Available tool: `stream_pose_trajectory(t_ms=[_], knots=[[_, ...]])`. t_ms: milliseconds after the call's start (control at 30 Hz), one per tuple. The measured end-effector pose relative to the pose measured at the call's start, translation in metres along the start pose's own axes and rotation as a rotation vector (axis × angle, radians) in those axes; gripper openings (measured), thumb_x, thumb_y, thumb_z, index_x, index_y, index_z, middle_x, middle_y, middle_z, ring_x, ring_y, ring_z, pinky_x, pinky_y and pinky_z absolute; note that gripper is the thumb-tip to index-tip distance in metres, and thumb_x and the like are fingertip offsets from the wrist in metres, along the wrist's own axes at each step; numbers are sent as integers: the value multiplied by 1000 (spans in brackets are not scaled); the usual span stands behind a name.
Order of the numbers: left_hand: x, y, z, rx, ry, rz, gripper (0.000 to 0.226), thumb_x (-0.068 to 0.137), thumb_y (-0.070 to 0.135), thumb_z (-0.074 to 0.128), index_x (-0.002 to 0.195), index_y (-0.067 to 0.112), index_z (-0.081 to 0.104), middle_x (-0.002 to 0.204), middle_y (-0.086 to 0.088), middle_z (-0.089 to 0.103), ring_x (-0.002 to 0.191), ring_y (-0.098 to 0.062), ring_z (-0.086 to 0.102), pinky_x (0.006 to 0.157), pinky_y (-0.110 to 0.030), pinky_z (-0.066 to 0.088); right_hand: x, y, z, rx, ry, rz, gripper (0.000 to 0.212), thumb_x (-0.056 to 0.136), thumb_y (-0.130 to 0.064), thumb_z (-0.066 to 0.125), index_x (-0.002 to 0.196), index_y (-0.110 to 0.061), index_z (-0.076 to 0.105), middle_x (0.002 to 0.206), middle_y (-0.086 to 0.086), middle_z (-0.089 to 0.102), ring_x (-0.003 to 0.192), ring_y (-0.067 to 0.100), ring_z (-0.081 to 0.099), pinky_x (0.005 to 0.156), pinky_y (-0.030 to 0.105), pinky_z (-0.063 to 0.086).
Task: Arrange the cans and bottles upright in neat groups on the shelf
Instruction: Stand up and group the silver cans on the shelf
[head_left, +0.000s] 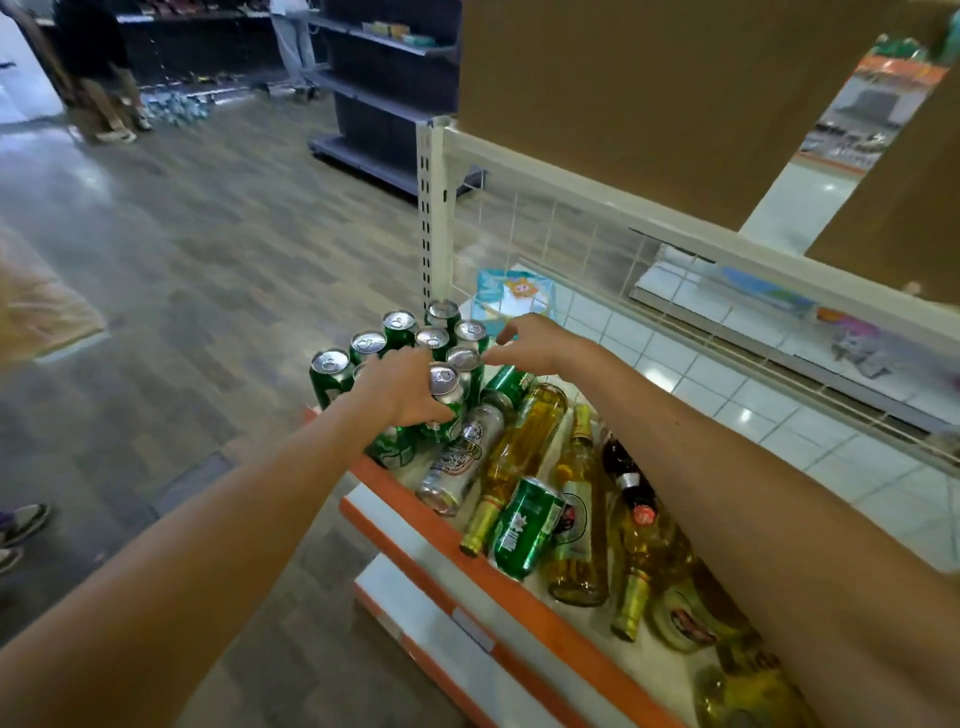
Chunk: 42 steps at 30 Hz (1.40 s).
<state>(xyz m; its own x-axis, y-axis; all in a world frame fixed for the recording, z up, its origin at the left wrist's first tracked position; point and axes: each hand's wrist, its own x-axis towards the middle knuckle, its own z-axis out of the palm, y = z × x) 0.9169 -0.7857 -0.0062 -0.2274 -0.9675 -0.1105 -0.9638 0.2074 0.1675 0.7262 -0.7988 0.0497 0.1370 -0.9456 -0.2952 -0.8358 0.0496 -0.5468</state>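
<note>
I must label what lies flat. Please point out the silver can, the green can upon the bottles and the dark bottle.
silver can (460, 460): head view, middle of its printed side.
green can (524, 527): head view, middle of its green side.
dark bottle (615, 452): head view, on its dark body.

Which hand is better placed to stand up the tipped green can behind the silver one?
Right, probably: the right hand hovers open just above that tipped green can, while the left hand grips an upright can.

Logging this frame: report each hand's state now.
Left hand: grips an upright green can.
Right hand: open, holding nothing.
</note>
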Motion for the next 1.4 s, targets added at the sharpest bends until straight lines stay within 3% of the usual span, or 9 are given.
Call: stream_pose_trajectory(t_ms=[200, 400, 600, 700, 800, 933, 1167, 1267, 1400], knots=[[10, -7, 13, 141, 24, 36, 78, 73, 64, 70, 125, 9, 50, 119, -8, 56, 111, -27, 53, 98, -44, 43, 10, 13, 18, -71, -8, 81, 47, 88, -40, 65, 113, 0, 67, 111, 19, 66, 95, 29, 63, 82, 37, 51], [19, -9, 15, 143, 44, 65, 69, 75, 59, 67, 121, 8, 53, 117, -9, 56, 109, -27, 52, 93, -42, 41, 17, 23, 42, -50, -12, 173, 30, 87, -37, 67, 85, -7, 62, 76, 6, 55, 67, 18, 50, 57, 29, 37], [24, -9, 17, 148, 33, 83, 68, 77, 59, 66, 121, 9, 53, 120, -10, 54, 110, -28, 52, 95, -44, 41, 32, 34, 86, -81, -21, 292, 27, 93, -33, 63, 80, -12, 53, 76, 3, 53, 70, 17, 52, 54, 26, 37], [26, -10, 13, 166, -13, 81, 68, 77, 55, 70, 122, 8, 52, 120, -11, 54, 110, -29, 53, 94, -43, 41, 39, 35, 104, -52, -33, 341, 30, 92, -38, 63, 90, -11, 50, 82, 3, 54, 77, 19, 56, 63, 28, 45], [26, -14, 7, 142, -52, 96, 60, 75, 48, 74, 115, 9, 53, 114, -10, 55, 103, -28, 53, 86, -40, 42, 47, 36, 112, -46, -37, 345, 32, 91, -40, 64, 101, -10, 59, 88, 4, 59, 83, 21, 60, 73, 32, 51], [26, -14, 6, 154, -83, 146, 40, 76, 35, 76, 100, 11, 54, 108, -9, 56, 93, -25, 49, 74, -35, 38, 55, 40, 116, -57, -12, 368, 36, 88, -44, 65, 102, -12, 60, 93, 4, 62, 73, 16, 56, 63, 30, 45], [32, -13, 32, 307, -51, 174, 57, 77, 32, 77, 125, 13, 53, 129, -11, 48, 118, -28, 48, 92, -38, 43, 62, 45, 110, -46, -43, 381, 33, 87, -41, 68, 96, -11, 57, 86, 5, 59, 72, 17, 57, 58, 28, 45], [32, -13, 37, 330, -38, 173, 60, 77, 32, 77, 128, 15, 51, 130, -11, 47, 120, -29, 48, 92, -38, 42, 63, 47, 109, -12, -38, 373, 33, 86, -38, 70, 97, -9, 58, 83, 5, 59, 75, 20, 61, 67, 31, 53], [33, -15, 33, 301, -65, 188, 58, 78, 29, 75, 127, 14, 49, 125, -10, 50, 114, -28, 51, 82, -35, 40, 61, 45, 107, -42, -21, 353, 34, 86, -38, 70, 97, -9, 58, 83, 4, 59, 71, 16, 58, 57, 27, 44]])
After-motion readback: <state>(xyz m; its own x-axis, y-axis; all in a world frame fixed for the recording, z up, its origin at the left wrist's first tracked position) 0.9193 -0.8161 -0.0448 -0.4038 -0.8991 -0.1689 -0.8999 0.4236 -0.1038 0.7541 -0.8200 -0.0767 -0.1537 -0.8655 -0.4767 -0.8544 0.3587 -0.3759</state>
